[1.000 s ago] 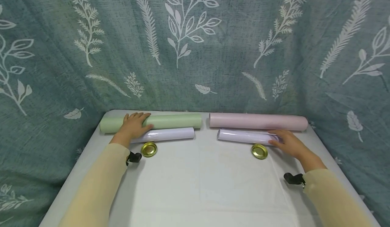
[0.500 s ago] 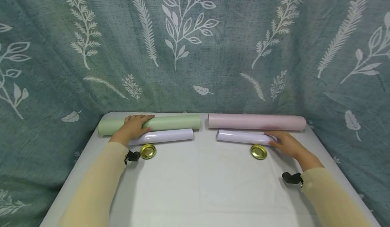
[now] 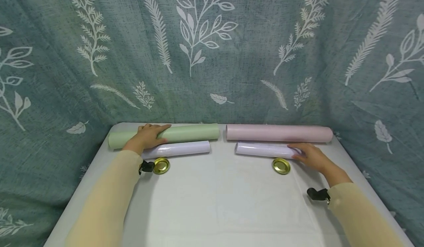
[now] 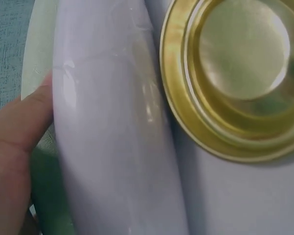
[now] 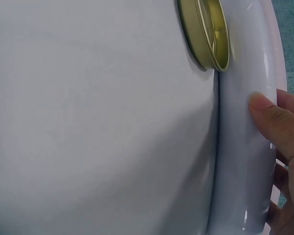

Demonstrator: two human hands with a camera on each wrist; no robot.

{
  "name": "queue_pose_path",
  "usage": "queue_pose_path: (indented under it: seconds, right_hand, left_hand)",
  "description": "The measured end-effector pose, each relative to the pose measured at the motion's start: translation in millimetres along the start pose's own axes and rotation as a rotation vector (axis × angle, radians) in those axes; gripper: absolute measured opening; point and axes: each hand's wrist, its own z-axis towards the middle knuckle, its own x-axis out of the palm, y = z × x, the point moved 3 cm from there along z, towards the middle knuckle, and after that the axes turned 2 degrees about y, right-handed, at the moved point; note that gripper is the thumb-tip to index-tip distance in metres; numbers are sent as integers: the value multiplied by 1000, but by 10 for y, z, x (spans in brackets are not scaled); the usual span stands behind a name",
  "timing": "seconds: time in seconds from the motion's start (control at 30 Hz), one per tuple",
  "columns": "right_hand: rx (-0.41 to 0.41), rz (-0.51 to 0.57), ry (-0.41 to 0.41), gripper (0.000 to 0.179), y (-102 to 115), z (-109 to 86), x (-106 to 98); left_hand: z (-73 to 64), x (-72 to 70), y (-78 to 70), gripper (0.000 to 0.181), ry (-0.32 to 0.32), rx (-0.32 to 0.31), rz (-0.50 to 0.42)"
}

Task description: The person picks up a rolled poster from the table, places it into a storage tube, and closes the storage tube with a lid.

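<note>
Surface as dial, 12 at far edge. L hand, approx. 10 o'c., grips the green roll across its top, thumb on the 6 o'c. side. L white roll lies just on the 6 o'c. side of green, w/ L gold lid just below it. Pink roll at approx. 1 o'c.; R white roll on its 6 o'c. side, R gold lid near 2 o'c. R hand grips R white roll nr. its 3 o'c. end.

L wrist cam: clear wrap creases on L white roll, unclear in head view; most L fingers hidden. R wrist cam: thumb on top of roll, fingers behind, plus the lid's raised wall.

Vs. 0.5 s ago: L hand & green roll slid slightly twd. 3 o'c., roll's R end a touch twd. 12; R hand, R white roll abt. same.
</note>
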Motion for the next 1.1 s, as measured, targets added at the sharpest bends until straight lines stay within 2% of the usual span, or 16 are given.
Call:
queue_pose_path:
  seconds: [0.2, 0.4, 0.63, 0.77, 0.93, 1.1]
  right_hand:
    - [-36, -20, -38, 44, 26, -24, -23]
    - [-85, -21, -104, 42, 81, -54, -87]
    - [-117, -24, -148, 40, 141, -118, -188]
    - [-110, -23, -161, 40, 183, -166, -255]
    - [-86, -7, -141, 42, 217, -199, -322]
    - [-126, -12, -164, 40, 249, -208, -376]
  left_hand:
    - [13, 9, 9, 75, 10, 22, 29]
    - [-35, 6, 51, 75, -14, 32, 39]
    - [-170, -93, 54, 75, -85, 30, 111]
    - [-251, -122, 56, 75, -137, 51, 144]
    - [-368, -161, 31, 74, -198, 88, 162]
    - [-499, -188, -11, 74, -246, 111, 198]
